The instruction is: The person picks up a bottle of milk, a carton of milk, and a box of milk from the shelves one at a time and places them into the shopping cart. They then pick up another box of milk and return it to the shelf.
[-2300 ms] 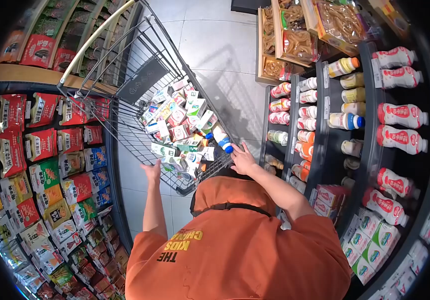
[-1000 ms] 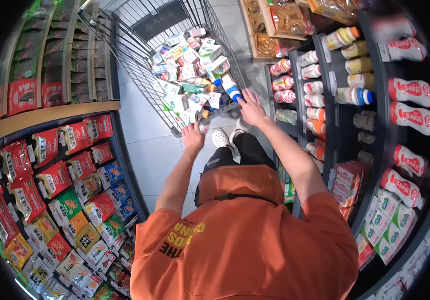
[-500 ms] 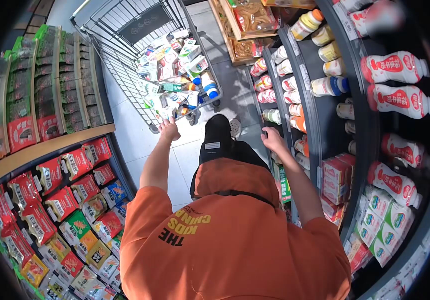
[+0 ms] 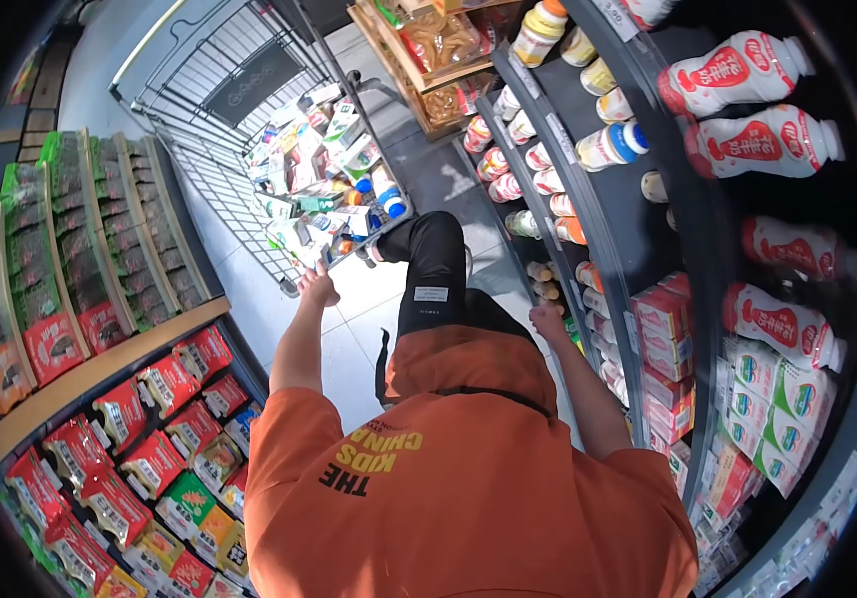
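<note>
My left hand [image 4: 320,287] is stretched forward with its fingers apart and nothing in it, fingertips right at the near edge of the shopping cart [image 4: 257,88]. Inside the cart lies a jumbled heap of cartons and bottles [image 4: 321,164], among them a white bottle with a blue cap [image 4: 388,191]. Loosely curled, my right hand [image 4: 549,323] hangs beside my leg near the lower shelves on the right. No item shows in it.
Shelves on the right hold peanut-milk bottles [image 4: 752,143], smaller bottles [image 4: 612,147] and boxed packs [image 4: 663,329]. To the left stand racks of red snack bags [image 4: 109,506] and green packets [image 4: 29,239]. Wooden crates [image 4: 428,70] stand ahead, right of the cart.
My legs have taken a step forward, and the shelves have shifted in view. The left hand stays by the cart; the right hand has swung back and its fingers have curled in.
</note>
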Available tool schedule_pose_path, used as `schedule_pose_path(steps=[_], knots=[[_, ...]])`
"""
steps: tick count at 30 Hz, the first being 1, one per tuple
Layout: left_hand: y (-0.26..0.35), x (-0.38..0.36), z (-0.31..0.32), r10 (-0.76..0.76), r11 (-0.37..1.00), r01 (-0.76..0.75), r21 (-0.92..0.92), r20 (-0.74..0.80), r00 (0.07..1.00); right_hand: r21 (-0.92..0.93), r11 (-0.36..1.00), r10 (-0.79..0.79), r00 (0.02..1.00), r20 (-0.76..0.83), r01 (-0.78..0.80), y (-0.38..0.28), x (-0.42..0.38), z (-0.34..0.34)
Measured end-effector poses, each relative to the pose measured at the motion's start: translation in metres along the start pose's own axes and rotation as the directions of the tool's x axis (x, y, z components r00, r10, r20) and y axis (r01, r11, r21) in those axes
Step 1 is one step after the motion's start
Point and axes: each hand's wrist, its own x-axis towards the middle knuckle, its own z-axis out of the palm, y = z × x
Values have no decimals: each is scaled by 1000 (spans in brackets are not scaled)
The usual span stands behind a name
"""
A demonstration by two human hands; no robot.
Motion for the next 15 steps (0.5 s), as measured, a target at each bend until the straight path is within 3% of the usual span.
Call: schedule_pose_path(steps=[2, 10, 12, 15], knots=[[0, -4, -3, 11, 1000, -11, 22, -1, 1000, 143, 981, 136, 991, -9, -133, -9, -16, -1], [-8, -4, -2, 47, 996, -49, -77, -32, 998, 171, 973, 148, 988, 42, -153, -20, 0, 2], [-10, 4, -2, 33, 982, -29, -185, 23, 999, 181, 974, 132, 990, 45, -138, -30, 0, 7], [10, 25, -8, 124, 915, -206, -347, -243, 962, 217, 970, 106, 994, 12, -106, -50, 1, 0]])
